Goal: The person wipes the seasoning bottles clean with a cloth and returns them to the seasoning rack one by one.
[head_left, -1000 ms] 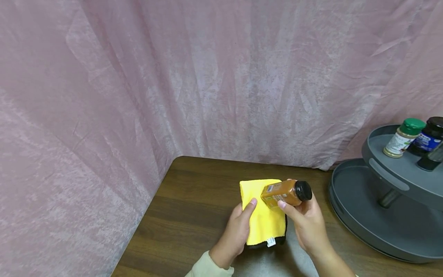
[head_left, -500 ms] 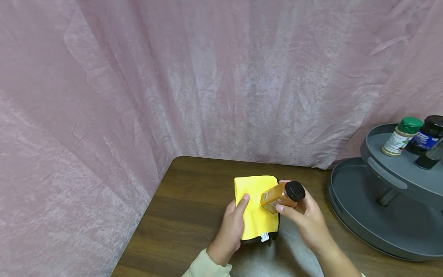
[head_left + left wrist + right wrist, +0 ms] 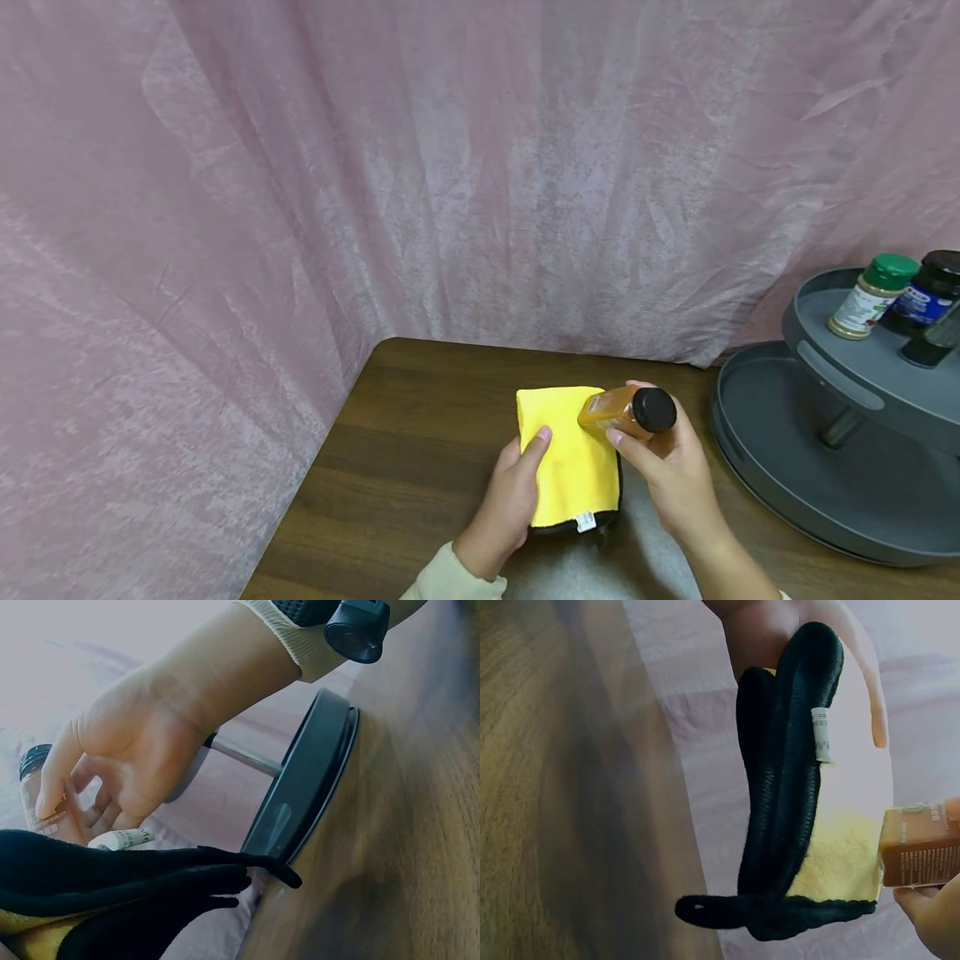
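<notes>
My left hand (image 3: 512,492) holds a folded yellow cloth (image 3: 573,475) with black edging and a small white tag, thumb on top of it. In my right hand (image 3: 675,475) is a spice bottle (image 3: 611,410) with orange-brown contents and a black cap, gripped between thumb and fingers. The bottle lies tilted, its base against or just over the cloth's upper right part. In the right wrist view, the bottle (image 3: 922,847) has its base at the edge of the cloth (image 3: 840,847). The left wrist view shows my right hand (image 3: 142,742) around the bottle (image 3: 49,802).
To the right stands a grey two-tier turntable rack (image 3: 810,475). Its upper tier carries a green-capped seasoning bottle (image 3: 873,296), a dark jar with a blue label (image 3: 926,292) and a clear, dark-based container (image 3: 933,342). A pink curtain (image 3: 480,167) hangs behind the wooden table (image 3: 420,433).
The cloth and left hand shifted slightly left, then back right. The bottle moved left and down with the right hand, then right and up again across the cloth, its cap turning more toward the camera.
</notes>
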### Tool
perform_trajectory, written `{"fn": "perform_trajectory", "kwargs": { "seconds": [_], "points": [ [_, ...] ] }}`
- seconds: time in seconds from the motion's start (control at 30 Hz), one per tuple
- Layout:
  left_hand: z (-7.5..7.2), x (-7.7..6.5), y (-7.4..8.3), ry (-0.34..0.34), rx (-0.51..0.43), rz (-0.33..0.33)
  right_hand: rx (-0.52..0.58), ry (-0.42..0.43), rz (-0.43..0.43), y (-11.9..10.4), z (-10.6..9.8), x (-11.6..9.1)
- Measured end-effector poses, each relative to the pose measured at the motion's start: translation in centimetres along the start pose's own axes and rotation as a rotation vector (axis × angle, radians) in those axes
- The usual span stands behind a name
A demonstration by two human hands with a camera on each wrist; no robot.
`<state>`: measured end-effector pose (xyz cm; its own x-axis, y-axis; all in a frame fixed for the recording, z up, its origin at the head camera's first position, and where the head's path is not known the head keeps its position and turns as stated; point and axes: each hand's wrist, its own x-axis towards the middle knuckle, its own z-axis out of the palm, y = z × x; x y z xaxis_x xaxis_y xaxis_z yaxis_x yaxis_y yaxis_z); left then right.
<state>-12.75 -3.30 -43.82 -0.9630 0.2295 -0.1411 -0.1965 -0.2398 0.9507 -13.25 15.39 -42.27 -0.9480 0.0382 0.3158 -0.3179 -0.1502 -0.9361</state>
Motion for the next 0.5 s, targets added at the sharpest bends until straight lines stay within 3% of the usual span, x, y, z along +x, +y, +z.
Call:
{"fn": "perform_trajectory", "kwargs": {
  "seconds": [0.3, 0.5],
  "points": [
    [0.18, -0.14, -0.27, -0.043, 0.005, -0.001, -0.004, -0.035, 0.004, -0.26, 0.20, -0.40],
    [0.08, -0.01, -0.34, -0.006, 0.008, -0.005, -0.006, -0.121, -0.023, -0.38, 0.17, -0.45]
  ]
}}
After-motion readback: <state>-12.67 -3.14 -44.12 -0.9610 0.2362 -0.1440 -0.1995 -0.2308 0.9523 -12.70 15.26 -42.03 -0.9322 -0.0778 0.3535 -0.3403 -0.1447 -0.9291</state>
